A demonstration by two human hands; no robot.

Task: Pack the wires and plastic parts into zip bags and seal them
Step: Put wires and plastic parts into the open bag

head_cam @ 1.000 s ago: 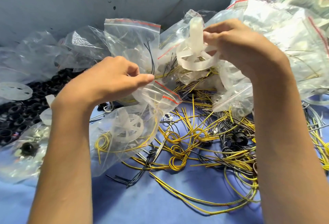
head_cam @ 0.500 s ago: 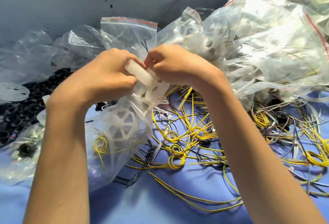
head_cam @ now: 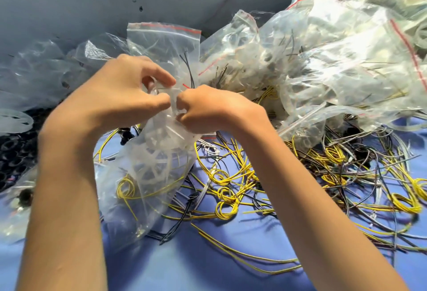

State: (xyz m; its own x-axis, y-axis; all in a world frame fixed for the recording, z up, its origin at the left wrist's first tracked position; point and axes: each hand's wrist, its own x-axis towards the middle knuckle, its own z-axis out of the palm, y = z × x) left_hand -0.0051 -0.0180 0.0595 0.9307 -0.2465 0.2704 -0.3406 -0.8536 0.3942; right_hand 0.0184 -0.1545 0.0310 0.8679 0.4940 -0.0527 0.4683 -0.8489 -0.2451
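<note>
Zip bag (head_cam: 138, 209), plastic wheels (head_cam: 159, 170) and yellow wire (head_cam: 126, 189) inside: I am pinching its mouth with left grip (head_cam: 120, 96) and right grip (head_cam: 215, 110).

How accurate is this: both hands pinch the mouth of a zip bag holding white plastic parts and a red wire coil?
One error: the head view shows the wire coil in the zip bag is yellow, not red. The left hand and right hand do pinch its mouth, and white plastic parts lie inside.

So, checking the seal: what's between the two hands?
In the head view, only the crumpled top of the bag, pinched by the left hand and the right hand.
</note>
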